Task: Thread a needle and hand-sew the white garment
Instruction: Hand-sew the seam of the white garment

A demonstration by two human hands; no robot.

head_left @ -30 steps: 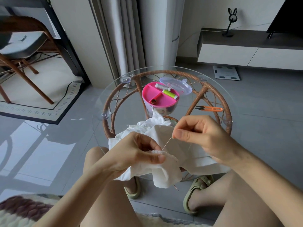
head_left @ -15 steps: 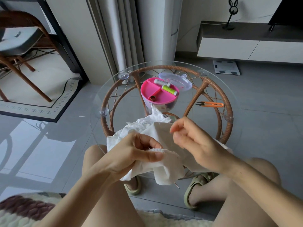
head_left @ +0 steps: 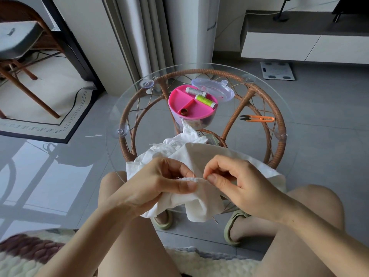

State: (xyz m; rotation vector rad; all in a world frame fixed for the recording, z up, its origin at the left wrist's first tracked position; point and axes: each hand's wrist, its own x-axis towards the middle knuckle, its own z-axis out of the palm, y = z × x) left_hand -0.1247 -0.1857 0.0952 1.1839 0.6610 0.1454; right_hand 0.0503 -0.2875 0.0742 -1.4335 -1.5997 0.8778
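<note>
The white garment [head_left: 199, 156] lies bunched over the near edge of the glass table and hangs down between my knees. My left hand [head_left: 159, 182] pinches its frayed seam between thumb and fingers. My right hand [head_left: 237, 182] is just right of that seam, thumb and forefinger pressed together at the cloth edge; the needle itself is too small to make out there. A thin white thread [head_left: 193, 172] rises from the seam between the hands. A thin needle-like pin [head_left: 215, 219] pokes out below the hanging fold.
On the round glass table [head_left: 127, 108] with its rattan frame stand a pink sewing box [head_left: 191, 104] holding thread spools, its clear lid [head_left: 213, 90] behind it, and orange thread snips [head_left: 257, 118] at the right. A chair and rug are at the left.
My right hand, raised with the thread drawn up a second ago, has come down to the seam beside my left thumb. My left hand kept its hold on the cloth.
</note>
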